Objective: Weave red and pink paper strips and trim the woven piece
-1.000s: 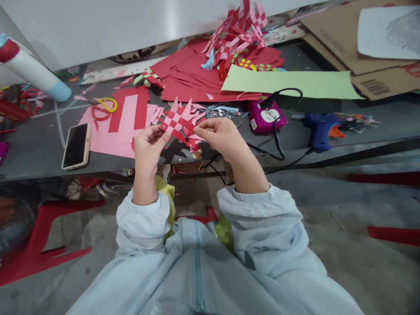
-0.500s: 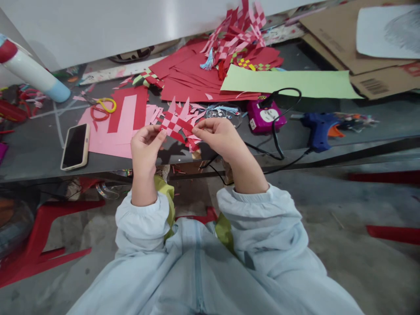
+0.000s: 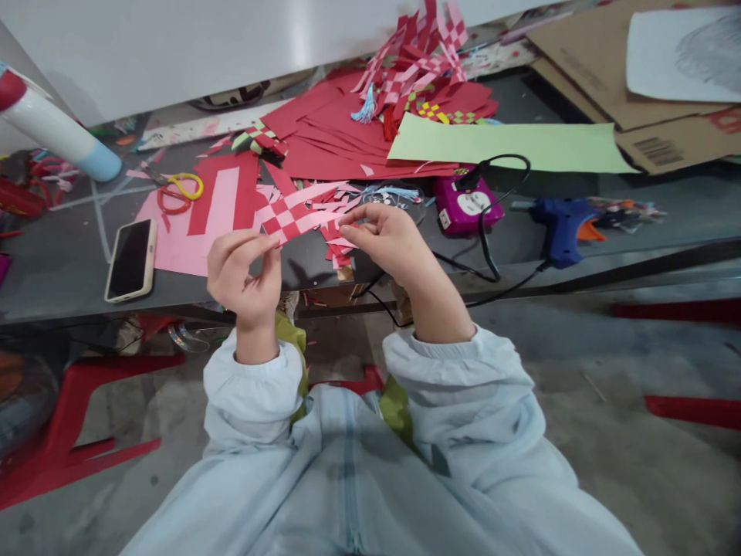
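I hold a woven piece of red and pink paper strips [image 3: 295,213] above the front edge of a dark table [image 3: 69,262]. My left hand [image 3: 243,270] pinches its near left corner with curled fingers. My right hand [image 3: 387,239] pinches the loose strip ends on its right side. The piece lies tilted, its checkered part facing up between both hands.
On the table lie a phone [image 3: 130,259], yellow-handled scissors [image 3: 185,185], pink and red paper sheets [image 3: 220,201], a green sheet [image 3: 509,147], more woven pieces [image 3: 422,54], a purple socket box [image 3: 466,205], a blue glue gun [image 3: 564,220] and cardboard [image 3: 614,69]. Red stools [image 3: 81,417] stand below.
The woven piece has turned and tipped flatter. My left hand slid down and left along its corner; my right hand stayed near its place.
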Motion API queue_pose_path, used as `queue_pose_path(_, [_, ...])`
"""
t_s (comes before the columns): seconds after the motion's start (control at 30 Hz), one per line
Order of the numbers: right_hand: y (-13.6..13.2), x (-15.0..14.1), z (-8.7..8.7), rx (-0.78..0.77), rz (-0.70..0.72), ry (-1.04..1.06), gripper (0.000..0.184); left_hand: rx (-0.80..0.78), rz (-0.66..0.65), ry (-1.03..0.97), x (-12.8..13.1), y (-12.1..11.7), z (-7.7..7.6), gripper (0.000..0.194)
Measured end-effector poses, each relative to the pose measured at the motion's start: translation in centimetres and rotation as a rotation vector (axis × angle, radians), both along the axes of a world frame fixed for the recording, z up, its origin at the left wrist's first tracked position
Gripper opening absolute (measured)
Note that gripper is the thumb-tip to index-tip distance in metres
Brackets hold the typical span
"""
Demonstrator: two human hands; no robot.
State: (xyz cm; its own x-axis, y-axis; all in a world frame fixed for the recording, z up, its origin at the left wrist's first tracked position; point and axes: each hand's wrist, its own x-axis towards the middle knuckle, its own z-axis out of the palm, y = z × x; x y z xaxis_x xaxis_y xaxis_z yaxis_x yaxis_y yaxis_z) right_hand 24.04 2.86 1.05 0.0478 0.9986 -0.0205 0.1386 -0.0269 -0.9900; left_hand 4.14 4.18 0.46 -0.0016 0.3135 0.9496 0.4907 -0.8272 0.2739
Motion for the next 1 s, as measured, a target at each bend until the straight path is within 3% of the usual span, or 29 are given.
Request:
queue_pose_path(0.37, [0.1, 0.1, -0.4, 0.028, 0.018, 0.004, 0.009, 0.065, 0.044, 0.034, 0.7, -0.3, 0.3, 0.024])
queue_pose_path(0.43, [0.1, 0.1, -0.5, 0.040, 0.015, -0.002, 0.011, -0.006, 0.048, -0.041, 0.8, -0.3, 0.4, 0.019])
queue_pose_path(0.57, [0.1, 0.1, -0.6, 0.045, 0.012, -0.008, 0.013, -0.245, 0.009, -0.377, 1.0, 0.0, 0.7, 0.009])
queue_pose_path(0.7, [0.0, 0.1, -0.3, 0.078, 0.007, -0.037, 0.026, -0.498, -0.046, -0.681, 0.6, 0.9, 1.0, 0.022])
queue_pose_path(0.83, [-0.1, 0.2, -0.2, 0.107, -0.001, -0.074, 0.044, -0.735, -0.094, -0.811, -0.4, 1.7, 1.0, 0.031])
queue_pose_path(1.0, [-0.1, 0.2, -0.8, 0.097, 0.007, -0.064, 0.043, -0.868, -0.195, -0.944, -2.2, 2.1, 1.3, 0.036])
